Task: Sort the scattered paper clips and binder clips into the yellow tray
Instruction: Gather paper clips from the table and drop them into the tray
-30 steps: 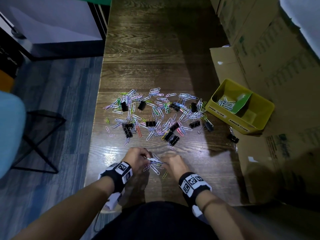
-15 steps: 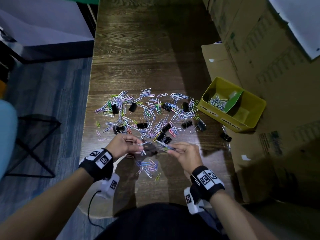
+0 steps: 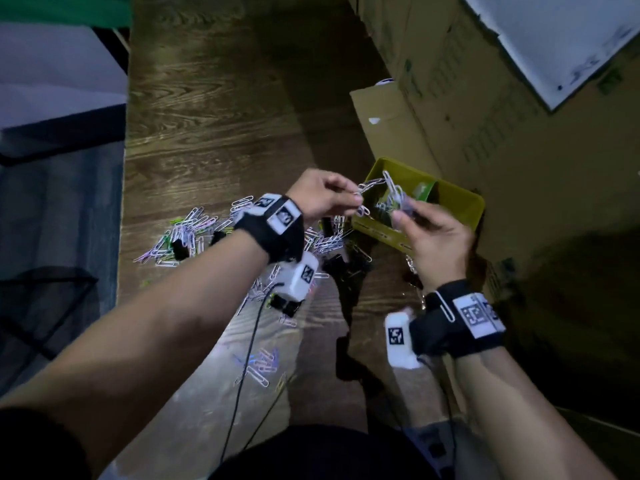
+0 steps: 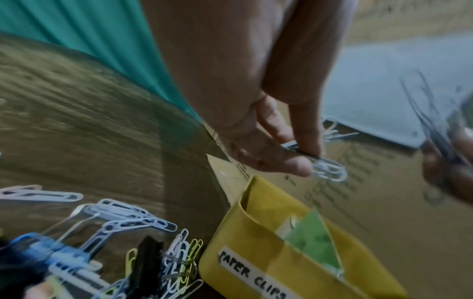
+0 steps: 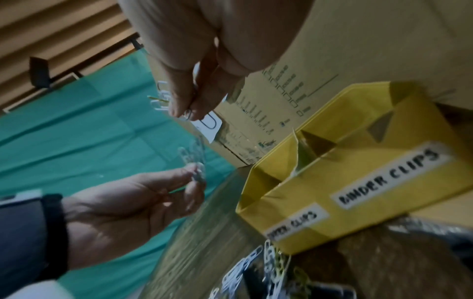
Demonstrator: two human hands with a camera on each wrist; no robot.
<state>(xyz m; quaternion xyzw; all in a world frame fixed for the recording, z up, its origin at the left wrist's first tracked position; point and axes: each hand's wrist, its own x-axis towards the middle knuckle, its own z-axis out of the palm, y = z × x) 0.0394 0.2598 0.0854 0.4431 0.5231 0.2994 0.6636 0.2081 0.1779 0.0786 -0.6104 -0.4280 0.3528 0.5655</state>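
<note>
Lying scattered on the wooden surface [image 3: 214, 140] nearest are paper clips [image 3: 188, 230]; beyond, right hand [image 3: 434, 237] and left hand [image 3: 322, 197] each pinch a bunch of clips [image 3: 393, 197] above the yellow tray [image 3: 464, 209].

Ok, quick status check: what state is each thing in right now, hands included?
Left hand: raised, pinching paper clips.
Right hand: raised over the tray, pinching paper clips.
Held paper clips: tangled, strung between both hands above the tray.
Yellow tray: upright, some paper clips in its near-left compartment.
Clip pile: scattered on the table, unsorted.
Binder clips: on the table.
</note>
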